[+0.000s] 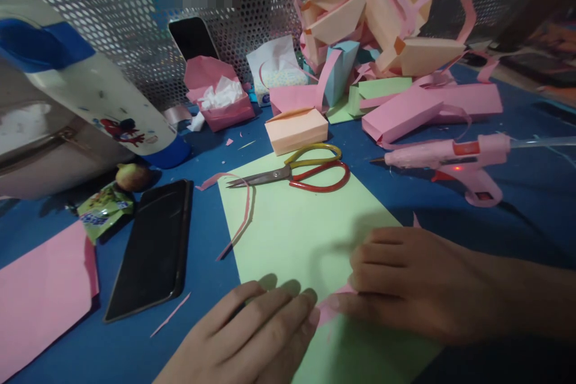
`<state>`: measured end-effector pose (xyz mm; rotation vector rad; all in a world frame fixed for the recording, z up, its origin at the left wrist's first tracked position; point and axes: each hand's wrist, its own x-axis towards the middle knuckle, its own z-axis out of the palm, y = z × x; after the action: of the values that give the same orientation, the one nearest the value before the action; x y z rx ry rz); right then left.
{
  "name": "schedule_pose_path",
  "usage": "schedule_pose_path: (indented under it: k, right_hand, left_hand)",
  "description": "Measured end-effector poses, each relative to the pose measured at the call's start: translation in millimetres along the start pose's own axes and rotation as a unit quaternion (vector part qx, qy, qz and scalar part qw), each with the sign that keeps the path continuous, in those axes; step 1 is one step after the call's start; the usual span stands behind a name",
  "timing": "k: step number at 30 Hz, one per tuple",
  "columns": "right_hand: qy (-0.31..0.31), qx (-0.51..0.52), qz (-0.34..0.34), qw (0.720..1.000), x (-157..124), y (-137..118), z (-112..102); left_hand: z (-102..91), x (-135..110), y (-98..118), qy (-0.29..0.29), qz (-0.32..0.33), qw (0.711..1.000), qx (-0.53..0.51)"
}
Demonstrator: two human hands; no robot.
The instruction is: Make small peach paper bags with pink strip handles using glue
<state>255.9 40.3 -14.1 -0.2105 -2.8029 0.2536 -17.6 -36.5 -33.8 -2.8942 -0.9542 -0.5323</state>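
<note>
A light green paper sheet (297,228) lies on the blue table in front of me. My left hand (252,336) rests at its near edge, fingers curled together and pressing down. My right hand (414,282) lies over the sheet's right side, fingers bent. Between the fingertips of both hands sits a small pink paper piece (330,306), pinched or pressed flat on the green sheet. Most of that piece is hidden under the fingers.
Scissors (306,174) with yellow and red handles lie on the sheet's far edge, a pink paper strip (243,216) beside them. A pink glue gun (454,159) is at the right, a black phone (153,246) at the left, folded paper boxes (387,42) piled behind.
</note>
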Motion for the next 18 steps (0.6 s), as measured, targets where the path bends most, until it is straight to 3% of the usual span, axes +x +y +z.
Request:
schedule_pose_path:
  k: [7, 9, 14, 18]
  right_hand:
    - [-0.006, -0.012, 0.001, 1.000, -2, 1, 1]
    - [-0.010, -0.020, -0.004, 1.000, -2, 1, 1]
    - [-0.001, -0.030, -0.006, 1.000, 0, 0, 0]
    - [0.019, -0.059, -0.039, 0.997, -1, -1, 2]
  left_hand:
    - [-13.9, 11, -5, 0.021, -0.027, 0.999, -0.026]
    - [-18.6, 11, -7, -0.024, 0.011, 1.000, 0.002]
    - [-26.9, 4, -11, -0.035, 0.019, 0.999, 0.034]
    - [-39.5, 8, -13, -0.094, 0.020, 0.994, -0.060]
